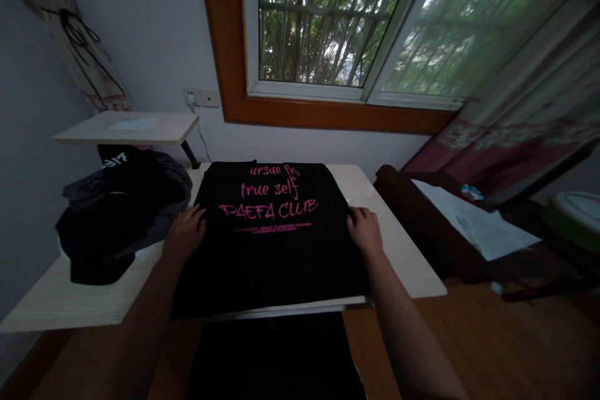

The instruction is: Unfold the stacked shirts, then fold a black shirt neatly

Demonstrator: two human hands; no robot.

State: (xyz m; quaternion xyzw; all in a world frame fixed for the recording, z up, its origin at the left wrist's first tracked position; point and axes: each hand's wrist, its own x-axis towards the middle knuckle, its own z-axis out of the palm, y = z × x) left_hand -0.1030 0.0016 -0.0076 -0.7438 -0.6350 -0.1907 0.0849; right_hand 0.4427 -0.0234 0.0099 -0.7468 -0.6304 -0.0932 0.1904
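A black T-shirt (267, 269) with pink lettering lies flat and folded on the light wooden table, its lower edge along the table's front edge. My left hand (186, 231) is at the shirt's left edge, fingers bent over the fabric and closed on it. Across from it, my right hand (364, 229) holds the right edge, with the fingertips curled at the cloth. Both thumbs are hard to make out in the dim light.
A heap of black and grey clothes (117, 219) sits at the table's left, under a small raised shelf (126, 128). To the right, papers (469, 219) lie on a dark brown piece of furniture (422, 225). A window (337, 25) and wall sockets (200, 97) are behind.
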